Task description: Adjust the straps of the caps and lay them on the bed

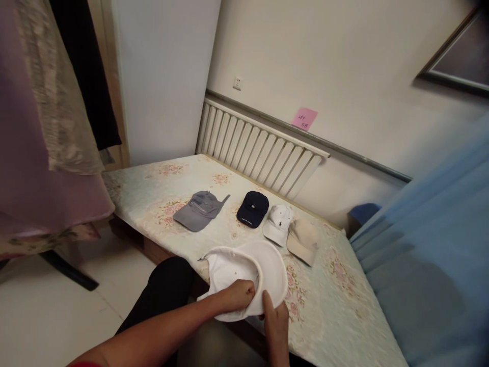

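A white cap is turned with its hollow inside toward me, above the near edge of the bed. My left hand is curled into a fist inside its crown, close to the sweatband; nothing shows in the fingers. The brim is pinched by my right hand, thumb on the near face and the other fingers partly hidden behind. Beyond it on the bed lie a grey cap, a black cap, a white cap with a small dark logo and a beige cap.
The bed has a pale floral cover. Behind it are a radiator and a wall with a pink note. A blue curtain hangs at right, with a blue rounded object beside it. Clothes hang at left.
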### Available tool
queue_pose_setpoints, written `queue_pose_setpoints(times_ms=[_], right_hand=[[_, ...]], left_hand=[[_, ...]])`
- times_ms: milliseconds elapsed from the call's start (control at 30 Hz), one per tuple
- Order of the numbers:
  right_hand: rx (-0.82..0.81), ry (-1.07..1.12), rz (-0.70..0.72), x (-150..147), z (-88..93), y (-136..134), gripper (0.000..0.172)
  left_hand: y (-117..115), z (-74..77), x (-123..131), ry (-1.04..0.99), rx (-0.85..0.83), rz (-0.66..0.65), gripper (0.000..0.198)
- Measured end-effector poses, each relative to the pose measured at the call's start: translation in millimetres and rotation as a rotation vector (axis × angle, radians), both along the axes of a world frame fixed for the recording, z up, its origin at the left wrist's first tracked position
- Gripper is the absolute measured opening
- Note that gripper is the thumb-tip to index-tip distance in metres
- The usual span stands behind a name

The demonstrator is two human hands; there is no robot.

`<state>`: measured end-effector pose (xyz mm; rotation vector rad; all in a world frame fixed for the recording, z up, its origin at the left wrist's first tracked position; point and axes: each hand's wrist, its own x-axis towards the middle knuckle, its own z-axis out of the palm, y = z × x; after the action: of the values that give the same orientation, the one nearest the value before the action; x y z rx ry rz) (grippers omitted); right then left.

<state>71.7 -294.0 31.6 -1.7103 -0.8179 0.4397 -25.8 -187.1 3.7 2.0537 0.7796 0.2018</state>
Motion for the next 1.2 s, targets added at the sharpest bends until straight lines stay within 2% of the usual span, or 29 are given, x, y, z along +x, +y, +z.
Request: queue_pose_setpoints(times_ms=[200,333,467,700,867,967,1100,1200], right_hand=[[-0.012,-0.005,-0.002,0.8,3.2,-1.2,0.038],[-0.017,0.035,-0.007,0.8,6.6,-0.9,0.04],[-0.037,0.078,-0.027,3.1,10.9,-0.7,0.039],[-0.017,0.03,-0.072,13.1,18.6,-0.6,0.036],[-0.032,-0.002,-0.099,22.9,15.2,-3.4,0.035],[-0.061,-0.001,-0.113,28.9,12.9,-6.6,0.032],[-0.064,0.029,-0.143,36.1,9.9,-9.8,0.031],[-0.047,0.074,-0.166,41.1,4.7,-10.5,0.031]], left_hand=[[5.4,-8.4,-13.1,0.115,0.319,-0.103,0.013],[11.0,-10.5,-21.5,0.175,0.405,-0.136,0.016],[15.5,-7.0,-23.5,0.22,0.423,-0.136,0.019],[19.8,-2.5,-25.7,0.253,0.4,-0.134,0.021],[16.1,-4.5,-32.6,0.14,0.293,-0.173,0.022],[10.4,2.7,-39.7,0.06,0.19,-0.233,0.023],[-1.1,16.8,-50.4,0.023,0.153,-0.355,0.037],[-12.1,18.6,-55.7,0.059,0.228,-0.357,0.051]])
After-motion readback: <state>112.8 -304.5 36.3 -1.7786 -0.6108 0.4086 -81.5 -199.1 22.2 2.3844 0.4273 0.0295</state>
